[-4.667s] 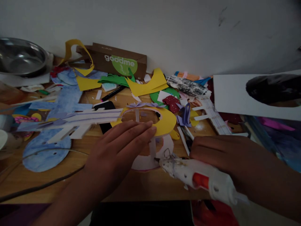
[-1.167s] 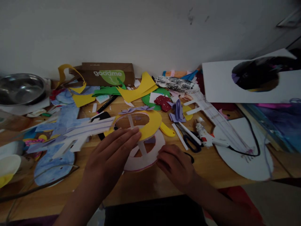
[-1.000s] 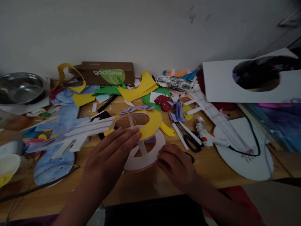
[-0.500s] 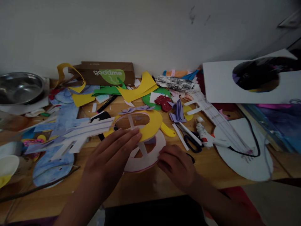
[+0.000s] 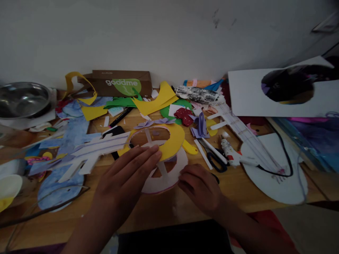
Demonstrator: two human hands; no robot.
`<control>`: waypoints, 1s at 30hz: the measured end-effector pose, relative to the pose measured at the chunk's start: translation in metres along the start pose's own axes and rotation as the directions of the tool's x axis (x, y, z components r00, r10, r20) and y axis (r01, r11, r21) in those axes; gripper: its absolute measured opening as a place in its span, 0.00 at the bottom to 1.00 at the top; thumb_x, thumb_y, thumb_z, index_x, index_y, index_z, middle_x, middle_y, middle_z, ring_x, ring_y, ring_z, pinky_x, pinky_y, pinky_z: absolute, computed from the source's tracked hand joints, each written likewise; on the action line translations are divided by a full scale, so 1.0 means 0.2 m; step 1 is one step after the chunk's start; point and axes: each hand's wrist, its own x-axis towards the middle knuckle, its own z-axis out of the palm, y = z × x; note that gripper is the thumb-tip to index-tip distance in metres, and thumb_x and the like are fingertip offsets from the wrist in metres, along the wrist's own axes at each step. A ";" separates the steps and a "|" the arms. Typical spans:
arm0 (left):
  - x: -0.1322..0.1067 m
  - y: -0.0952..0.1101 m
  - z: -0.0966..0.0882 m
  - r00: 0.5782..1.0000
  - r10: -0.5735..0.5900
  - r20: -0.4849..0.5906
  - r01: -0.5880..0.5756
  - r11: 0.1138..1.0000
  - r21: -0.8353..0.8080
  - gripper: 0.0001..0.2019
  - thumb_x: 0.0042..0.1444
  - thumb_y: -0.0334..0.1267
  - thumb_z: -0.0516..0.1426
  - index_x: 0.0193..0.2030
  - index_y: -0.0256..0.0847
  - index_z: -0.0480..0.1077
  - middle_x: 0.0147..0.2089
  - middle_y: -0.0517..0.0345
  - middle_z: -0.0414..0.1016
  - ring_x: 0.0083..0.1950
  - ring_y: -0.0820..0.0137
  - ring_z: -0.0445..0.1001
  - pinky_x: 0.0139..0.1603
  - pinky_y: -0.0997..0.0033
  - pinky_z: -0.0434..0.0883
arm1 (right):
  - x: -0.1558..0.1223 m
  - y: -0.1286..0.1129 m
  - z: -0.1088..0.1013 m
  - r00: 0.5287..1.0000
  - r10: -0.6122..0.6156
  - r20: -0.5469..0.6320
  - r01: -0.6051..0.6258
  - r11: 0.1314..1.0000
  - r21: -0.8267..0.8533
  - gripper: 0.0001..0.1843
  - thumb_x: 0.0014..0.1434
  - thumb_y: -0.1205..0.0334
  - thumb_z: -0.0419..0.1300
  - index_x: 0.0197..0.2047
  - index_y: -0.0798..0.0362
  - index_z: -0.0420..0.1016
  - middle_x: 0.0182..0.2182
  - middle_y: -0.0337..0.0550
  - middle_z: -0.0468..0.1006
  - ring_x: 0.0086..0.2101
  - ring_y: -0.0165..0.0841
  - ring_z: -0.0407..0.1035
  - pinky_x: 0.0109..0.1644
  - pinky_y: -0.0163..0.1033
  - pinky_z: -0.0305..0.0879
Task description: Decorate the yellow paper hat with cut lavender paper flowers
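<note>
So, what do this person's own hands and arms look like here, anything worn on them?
Both are bare. The left hand and the right hand show no gloves, rings or watch, as far as the dim picture lets me tell. No sleeve shows on either forearm up to the bottom edge of the picture, and no marks or bands are visible. The nails look short and plain.

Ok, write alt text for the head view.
Two bare hands press on a paper craft at a cluttered wooden table: the left hand lies flat on a yellow ring, the right hand touches the white ring beneath. Scissors and a glue gun lie to the right.
</note>
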 end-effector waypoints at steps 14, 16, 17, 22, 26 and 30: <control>0.01 0.03 -0.01 1.000 -0.001 -0.013 0.001 1.000 -0.005 0.23 0.64 0.21 0.53 0.65 0.36 0.66 0.65 0.50 0.71 0.67 0.65 0.67 0.69 0.62 0.63 | -0.04 0.01 0.00 1.000 -0.003 -0.008 0.003 1.000 -0.001 0.14 0.63 0.71 0.61 0.52 0.53 0.72 0.45 0.46 0.76 0.43 0.36 0.72 0.47 0.42 0.75; 0.01 0.03 -0.01 1.000 -0.017 -0.012 0.016 1.000 -0.011 0.24 0.64 0.22 0.53 0.66 0.37 0.65 0.66 0.51 0.71 0.67 0.65 0.66 0.68 0.61 0.64 | -0.05 0.01 0.00 1.000 -0.013 -0.009 0.013 1.000 0.000 0.14 0.64 0.71 0.60 0.53 0.53 0.72 0.45 0.46 0.76 0.44 0.36 0.72 0.48 0.43 0.75; 0.01 0.04 -0.01 1.000 -0.019 -0.011 0.019 1.000 -0.016 0.24 0.64 0.22 0.53 0.66 0.38 0.65 0.66 0.51 0.70 0.67 0.65 0.66 0.68 0.61 0.64 | -0.05 0.01 0.00 1.000 -0.017 -0.008 0.017 1.000 0.001 0.15 0.64 0.71 0.60 0.53 0.53 0.72 0.45 0.47 0.76 0.44 0.37 0.72 0.48 0.43 0.75; 0.02 0.05 -0.01 1.000 -0.017 -0.007 0.017 1.000 -0.023 0.23 0.65 0.22 0.53 0.65 0.37 0.66 0.66 0.51 0.71 0.67 0.67 0.65 0.69 0.65 0.62 | -0.05 0.00 -0.01 0.998 0.052 0.022 -0.053 0.998 0.046 0.15 0.65 0.69 0.59 0.53 0.48 0.74 0.42 0.43 0.78 0.40 0.35 0.74 0.44 0.41 0.75; 0.03 0.05 -0.02 1.000 -0.010 -0.004 0.010 1.000 0.002 0.22 0.65 0.23 0.53 0.65 0.36 0.66 0.66 0.51 0.71 0.67 0.68 0.65 0.70 0.66 0.60 | -0.02 -0.03 -0.01 0.969 0.235 0.076 -0.241 0.965 0.102 0.08 0.65 0.65 0.59 0.46 0.46 0.77 0.31 0.37 0.77 0.30 0.31 0.72 0.33 0.36 0.72; 0.04 0.05 -0.02 1.000 -0.007 -0.003 0.007 1.000 -0.013 0.24 0.64 0.22 0.53 0.66 0.39 0.65 0.67 0.52 0.70 0.68 0.66 0.65 0.70 0.62 0.62 | 0.00 -0.04 0.00 0.948 0.312 0.068 -0.318 0.942 0.109 0.04 0.65 0.63 0.60 0.39 0.46 0.77 0.25 0.34 0.75 0.24 0.30 0.69 0.27 0.35 0.69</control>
